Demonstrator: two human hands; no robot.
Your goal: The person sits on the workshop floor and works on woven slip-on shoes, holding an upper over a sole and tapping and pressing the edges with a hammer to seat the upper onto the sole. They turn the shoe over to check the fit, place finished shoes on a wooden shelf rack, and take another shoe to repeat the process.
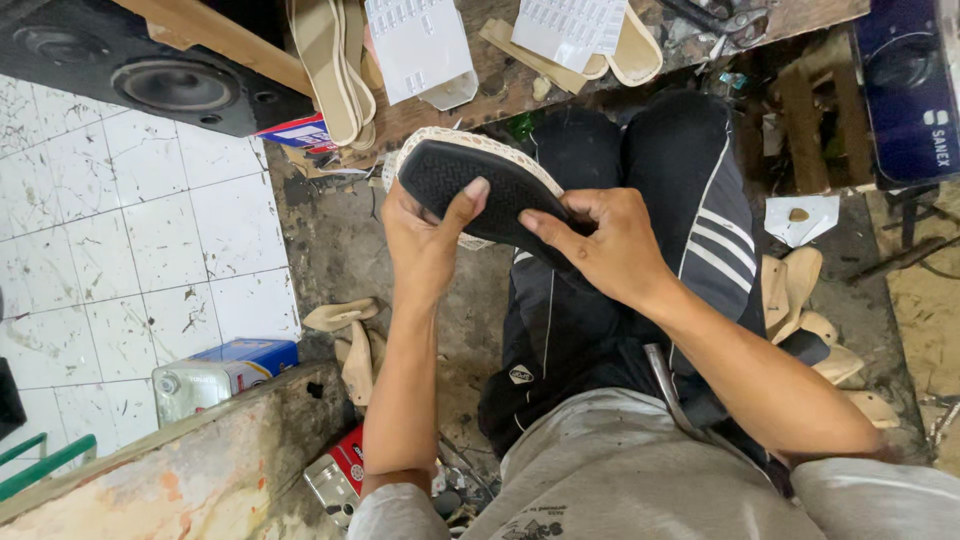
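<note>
Held above the lap, sole upward: a shoe (480, 190) with a black textured sole and a pale woven edge peeking out along its far rim. Left hand (425, 245) wrapped round the near-left side, thumb pressed flat on the black sole, fingers hidden beneath — grip closed firmly on it. Right hand (600, 245) closed on the right end, index finger laid along the sole's edge, thumb tucked behind.

Probably light, judging by the easy two-handed hold; sole likely rubbery and flexible, grippy rather than slick thanks to its fine tread. Woven edging looks soft and liable to fray, so best taken by the sole's edges, as now.

Containers: a clear plastic jug (195, 385) with a blue label lying on its side near the left, contents impossible to tell; a small red-and-silver tin (340, 475) on the floor by the left forearm, lid side unclear. Beige insoles (335, 60) stacked on the far table — more pale cut pieces (800, 290) on the floor at right.
</note>
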